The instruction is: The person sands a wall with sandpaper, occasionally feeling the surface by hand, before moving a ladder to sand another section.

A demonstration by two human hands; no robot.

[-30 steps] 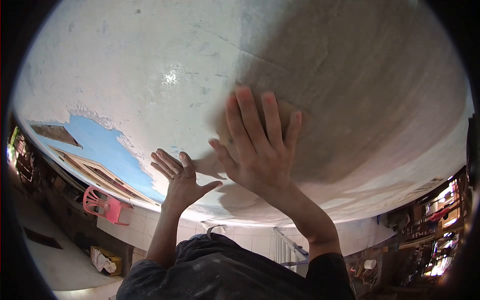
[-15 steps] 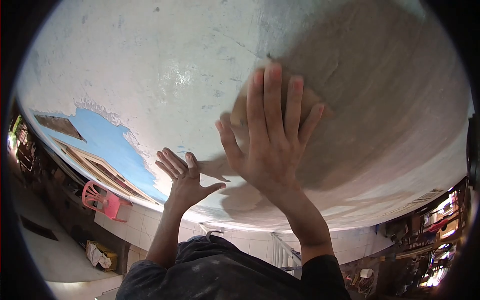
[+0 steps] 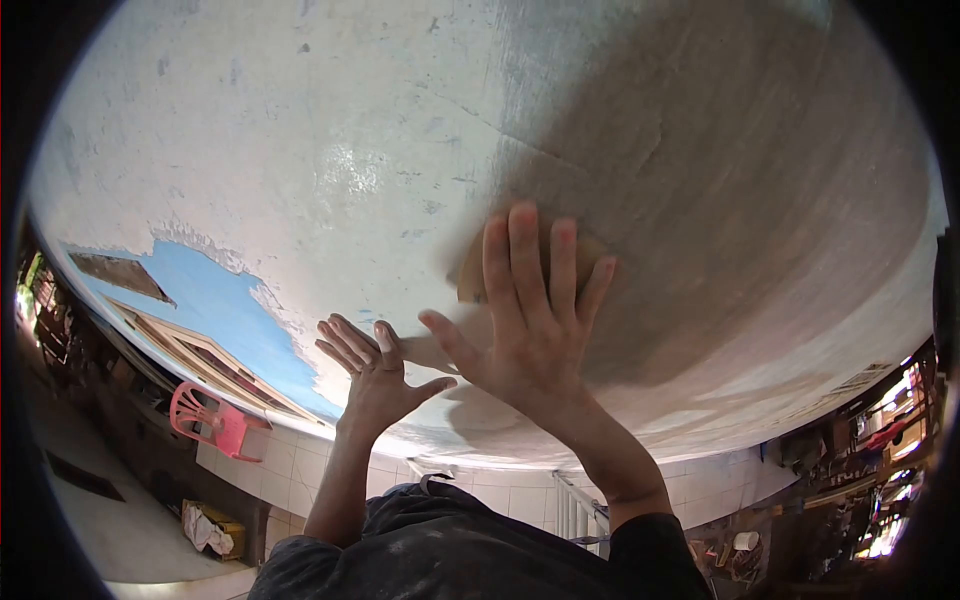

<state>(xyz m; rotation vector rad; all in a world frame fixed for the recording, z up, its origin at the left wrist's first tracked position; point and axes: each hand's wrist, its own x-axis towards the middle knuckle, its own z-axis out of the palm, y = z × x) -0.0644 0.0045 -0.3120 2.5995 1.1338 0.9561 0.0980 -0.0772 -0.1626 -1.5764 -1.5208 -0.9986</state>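
My right hand (image 3: 536, 340) lies flat with fingers spread over a tan sheet of sandpaper (image 3: 470, 282), pressing it against the pale, scuffed wall (image 3: 300, 90). The sheet's edges show left of the index finger and between and beyond the fingers; the palm side of the hand is hidden. Lower and to the left, my left hand (image 3: 374, 388) is open at the wall, fingers stretched out close together and thumb held apart. Nothing shows in it.
Bare blue paint (image 3: 225, 300) with a ragged edge shows at left, near a framed opening (image 3: 210, 345). A pink plastic chair (image 3: 215, 420) stands below on white tiles. White railings (image 3: 580, 505) rise behind me, and a yellow crate (image 3: 215, 530) sits lower left.
My right hand and the sandpaper have slid down the wall and slightly left. My left hand stays at about the same place on the wall.
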